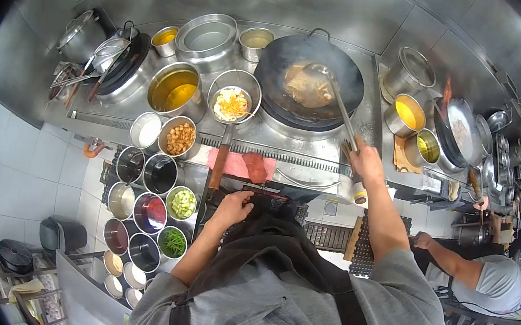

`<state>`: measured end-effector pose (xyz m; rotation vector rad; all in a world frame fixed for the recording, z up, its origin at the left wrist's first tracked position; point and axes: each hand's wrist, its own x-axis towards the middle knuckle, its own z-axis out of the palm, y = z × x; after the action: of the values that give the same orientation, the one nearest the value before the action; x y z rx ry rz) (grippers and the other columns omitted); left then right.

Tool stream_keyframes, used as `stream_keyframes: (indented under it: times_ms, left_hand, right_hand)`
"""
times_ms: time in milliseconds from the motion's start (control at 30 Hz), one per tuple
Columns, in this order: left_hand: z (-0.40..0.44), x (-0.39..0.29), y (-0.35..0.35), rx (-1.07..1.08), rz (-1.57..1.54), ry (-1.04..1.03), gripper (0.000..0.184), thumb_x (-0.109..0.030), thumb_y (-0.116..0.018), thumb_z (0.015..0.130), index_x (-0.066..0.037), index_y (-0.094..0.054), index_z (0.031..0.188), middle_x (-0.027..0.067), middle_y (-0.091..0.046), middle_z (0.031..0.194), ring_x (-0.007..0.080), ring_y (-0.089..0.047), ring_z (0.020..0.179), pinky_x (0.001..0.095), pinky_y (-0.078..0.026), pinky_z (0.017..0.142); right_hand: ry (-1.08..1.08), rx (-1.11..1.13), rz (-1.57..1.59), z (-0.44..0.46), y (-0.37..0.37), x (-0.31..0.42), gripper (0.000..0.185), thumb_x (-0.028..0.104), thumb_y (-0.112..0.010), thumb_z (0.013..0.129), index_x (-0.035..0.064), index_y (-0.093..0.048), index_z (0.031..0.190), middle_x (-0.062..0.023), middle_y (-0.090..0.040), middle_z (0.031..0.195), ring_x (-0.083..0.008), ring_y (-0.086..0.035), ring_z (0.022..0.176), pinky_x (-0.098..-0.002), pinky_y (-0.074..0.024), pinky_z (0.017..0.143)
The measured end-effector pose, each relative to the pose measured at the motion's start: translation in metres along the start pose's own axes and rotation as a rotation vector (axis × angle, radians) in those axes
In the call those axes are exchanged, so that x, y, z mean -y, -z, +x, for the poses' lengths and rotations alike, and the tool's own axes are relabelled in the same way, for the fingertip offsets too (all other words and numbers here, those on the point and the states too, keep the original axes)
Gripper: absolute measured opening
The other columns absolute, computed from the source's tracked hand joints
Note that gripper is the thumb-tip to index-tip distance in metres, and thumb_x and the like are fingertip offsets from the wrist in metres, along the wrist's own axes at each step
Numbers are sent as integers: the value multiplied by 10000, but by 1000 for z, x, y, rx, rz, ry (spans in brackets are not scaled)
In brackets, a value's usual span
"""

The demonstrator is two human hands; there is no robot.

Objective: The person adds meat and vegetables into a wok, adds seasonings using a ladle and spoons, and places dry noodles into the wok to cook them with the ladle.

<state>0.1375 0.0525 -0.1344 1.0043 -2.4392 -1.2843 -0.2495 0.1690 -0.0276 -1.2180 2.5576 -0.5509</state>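
My right hand (368,163) is closed round the end of a long-handled ladle (343,106). The ladle's bowl rests in a steaming wok (270,80), against brown, saucy food (306,89) whose kind I cannot make out. My left hand (234,209) is by the stove's front edge, against my dark apron, its fingers loosely bent and holding nothing visible. Just above that hand lies the wooden handle of a strainer (228,134). Pale and orange pieces (231,104) sit in the strainer's basket. A red cloth (254,167) lies on a pink one near the left hand.
Left of the wok stand a pot of yellow oil (176,92) and a wide water pot (207,34). Several steel ingredient tins (159,173) fill the left side. On the right are a tin of yellow liquid (406,115), another wok (463,131) and a co-worker (485,278).
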Motion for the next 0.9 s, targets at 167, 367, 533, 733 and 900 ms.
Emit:
stream_keyframes:
  times_ms: [167,367,533,733,900]
  left_hand:
    - [-6,-3,3,-9,-35,69,405,-134,-692,799,-9,-631,1179,200,-686,1037,308,-677,943,383,-530,862]
    - [-12,-5,-1,53,10,79,417,-152,-700,798,-22,-632,1189,196,-688,1037,300,-679,941,382,-531,857]
    - [-8,-10,3,17,-27,88,419,-151,-701,797,-26,-633,1191,194,-688,1032,296,-679,926,377,-533,849]
    - [-17,-4,5,41,13,109,413,-142,-696,798,-17,-632,1187,199,-685,1033,310,-674,923,382,-532,845]
    - [-17,4,-5,41,-38,104,406,-136,-686,802,-14,-630,1185,203,-683,1033,318,-672,928,391,-527,850]
  right_hand:
    - [54,-75,-88,20,-25,2,557,113,-547,817,38,-482,1366,-291,-647,984,-436,-624,962,-502,-483,880]
    - [131,70,-335,56,-31,24,569,42,-475,825,22,-427,1392,-261,-665,974,-403,-655,930,-504,-513,844]
    - [317,-10,-423,38,-23,-22,574,40,-477,828,118,-446,1395,-243,-667,959,-405,-662,893,-495,-534,792]
    - [271,-82,-147,11,0,-22,597,66,-555,785,141,-505,1374,-234,-676,888,-405,-666,851,-492,-517,779]
    - [-27,158,408,-48,-3,-7,589,104,-622,791,82,-518,1370,-189,-651,782,-263,-622,656,-387,-498,635]
